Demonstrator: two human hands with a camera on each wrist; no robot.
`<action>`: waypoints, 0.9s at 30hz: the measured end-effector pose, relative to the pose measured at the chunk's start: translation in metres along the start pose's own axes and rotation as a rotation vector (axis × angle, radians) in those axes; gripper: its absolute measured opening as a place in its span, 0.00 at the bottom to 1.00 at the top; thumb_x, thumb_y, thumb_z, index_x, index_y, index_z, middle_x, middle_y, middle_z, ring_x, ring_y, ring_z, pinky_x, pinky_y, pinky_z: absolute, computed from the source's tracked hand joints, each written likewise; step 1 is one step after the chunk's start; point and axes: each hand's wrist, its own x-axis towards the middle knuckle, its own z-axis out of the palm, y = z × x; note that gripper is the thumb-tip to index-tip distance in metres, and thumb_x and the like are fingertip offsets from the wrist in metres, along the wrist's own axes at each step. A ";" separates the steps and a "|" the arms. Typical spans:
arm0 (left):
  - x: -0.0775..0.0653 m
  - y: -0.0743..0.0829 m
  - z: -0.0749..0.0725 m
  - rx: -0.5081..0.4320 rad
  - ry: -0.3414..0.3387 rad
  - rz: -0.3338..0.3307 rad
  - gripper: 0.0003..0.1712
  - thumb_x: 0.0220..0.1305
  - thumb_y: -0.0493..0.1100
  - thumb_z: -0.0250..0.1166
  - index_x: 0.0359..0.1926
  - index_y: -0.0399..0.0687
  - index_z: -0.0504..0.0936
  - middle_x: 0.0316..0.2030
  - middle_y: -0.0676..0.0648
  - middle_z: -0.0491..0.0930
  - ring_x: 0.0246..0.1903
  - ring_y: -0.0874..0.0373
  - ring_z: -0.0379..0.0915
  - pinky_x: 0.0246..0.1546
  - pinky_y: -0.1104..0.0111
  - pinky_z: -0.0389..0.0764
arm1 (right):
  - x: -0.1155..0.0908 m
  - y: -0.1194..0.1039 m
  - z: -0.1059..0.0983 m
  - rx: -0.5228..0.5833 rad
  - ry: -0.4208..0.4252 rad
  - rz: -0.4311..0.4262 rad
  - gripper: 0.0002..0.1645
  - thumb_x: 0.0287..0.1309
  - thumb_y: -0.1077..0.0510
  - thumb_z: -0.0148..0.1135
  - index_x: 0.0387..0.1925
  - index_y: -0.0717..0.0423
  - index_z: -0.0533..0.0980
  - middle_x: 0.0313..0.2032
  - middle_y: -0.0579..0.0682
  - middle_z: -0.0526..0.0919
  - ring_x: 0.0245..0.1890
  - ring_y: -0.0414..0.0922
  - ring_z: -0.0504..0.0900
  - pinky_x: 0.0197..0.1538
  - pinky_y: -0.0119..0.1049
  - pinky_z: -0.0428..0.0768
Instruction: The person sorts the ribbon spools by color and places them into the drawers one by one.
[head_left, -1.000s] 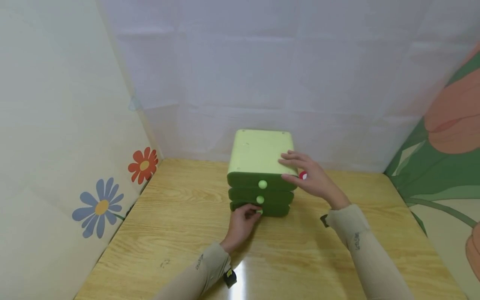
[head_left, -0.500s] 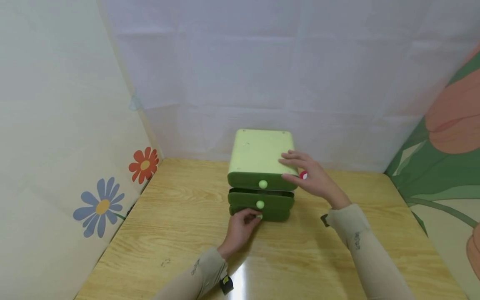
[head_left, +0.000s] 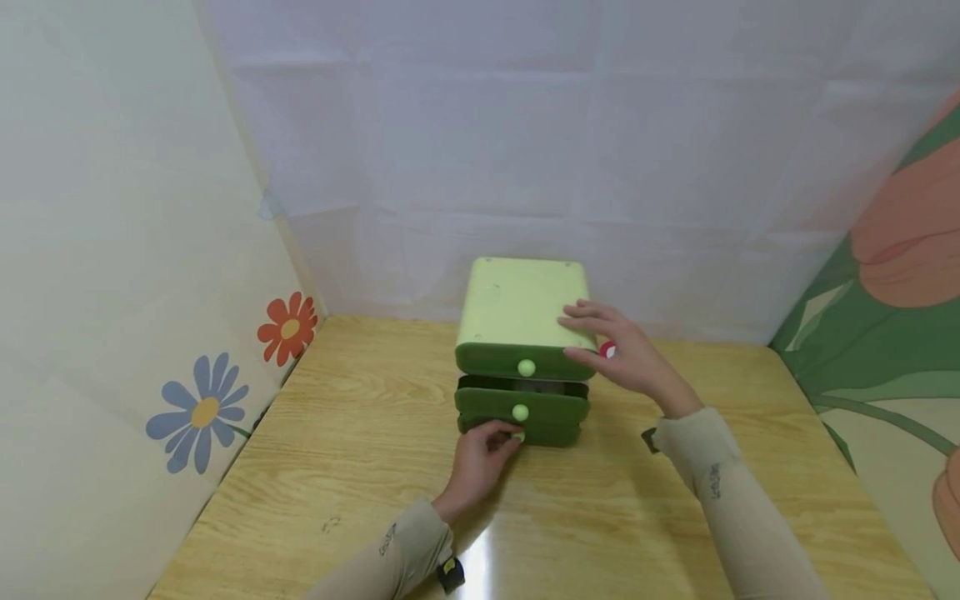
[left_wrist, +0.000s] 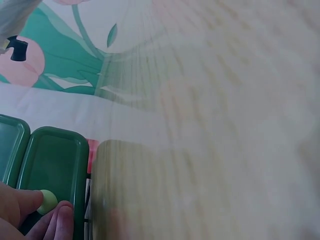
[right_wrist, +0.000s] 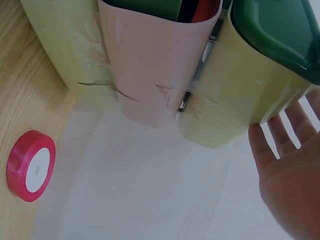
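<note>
A small three-drawer cabinet (head_left: 525,300) with a pale green top and dark green fronts stands on the table. Low at its front, my left hand (head_left: 480,462) pinches the round light green knob (left_wrist: 48,201) of the bottom drawer (left_wrist: 55,160) between thumb and fingers. The middle drawer (head_left: 487,402) stands partly out, with a dark gap above its front, and the bottom drawer's front lies below it. Flush under the top is the upper drawer (head_left: 487,360). My right hand (head_left: 626,354) rests on the cabinet's right top edge with its fingers extended.
A pink ribbon roll (right_wrist: 31,166) stands on the wooden table (head_left: 360,433) right of the cabinet, mostly behind the right hand in the head view. A white sheet (head_left: 420,167) hangs behind. Flower-printed panels (head_left: 135,250) flank the table on both sides.
The middle and bottom drawers have slid out toward me, opening a gap under the upper drawer. My left hand has moved slightly back with the knob; the right hand has stayed put.
</note>
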 end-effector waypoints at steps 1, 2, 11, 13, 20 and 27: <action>0.000 0.001 0.000 0.003 -0.001 -0.007 0.06 0.66 0.36 0.72 0.43 0.46 0.89 0.36 0.48 0.89 0.35 0.59 0.85 0.40 0.73 0.86 | 0.000 0.000 0.000 0.000 -0.001 0.000 0.32 0.68 0.44 0.67 0.70 0.42 0.74 0.75 0.47 0.69 0.80 0.52 0.58 0.77 0.67 0.57; -0.001 0.001 0.000 0.006 -0.001 -0.015 0.06 0.66 0.36 0.72 0.43 0.46 0.89 0.36 0.48 0.89 0.35 0.59 0.85 0.40 0.73 0.86 | 0.000 0.000 0.000 0.002 -0.001 0.001 0.31 0.68 0.44 0.67 0.70 0.42 0.74 0.75 0.47 0.69 0.80 0.52 0.57 0.77 0.67 0.57; -0.003 0.004 -0.001 -0.009 0.013 -0.055 0.08 0.70 0.47 0.69 0.39 0.48 0.90 0.33 0.49 0.89 0.32 0.62 0.83 0.36 0.73 0.85 | 0.000 0.000 0.000 0.007 0.003 -0.003 0.32 0.68 0.45 0.68 0.70 0.42 0.74 0.75 0.47 0.69 0.80 0.52 0.57 0.78 0.67 0.58; -0.003 0.005 -0.002 -0.029 0.011 -0.087 0.12 0.72 0.50 0.68 0.38 0.48 0.90 0.32 0.49 0.88 0.30 0.61 0.81 0.34 0.72 0.84 | 0.000 -0.001 0.000 0.008 0.001 -0.004 0.32 0.68 0.45 0.68 0.71 0.42 0.74 0.75 0.47 0.69 0.80 0.52 0.57 0.78 0.67 0.57; -0.003 0.006 -0.002 -0.106 0.004 -0.137 0.19 0.75 0.53 0.64 0.37 0.44 0.90 0.31 0.44 0.89 0.31 0.55 0.83 0.32 0.73 0.84 | -0.001 -0.002 -0.001 0.011 -0.003 0.000 0.32 0.68 0.44 0.68 0.70 0.41 0.74 0.75 0.46 0.69 0.80 0.52 0.58 0.77 0.67 0.58; -0.001 0.005 0.000 -0.191 0.015 -0.158 0.21 0.76 0.52 0.62 0.38 0.40 0.90 0.34 0.42 0.90 0.34 0.50 0.88 0.38 0.67 0.89 | 0.000 -0.001 0.000 0.008 0.001 -0.001 0.31 0.68 0.44 0.68 0.70 0.42 0.74 0.75 0.47 0.69 0.80 0.52 0.58 0.77 0.68 0.58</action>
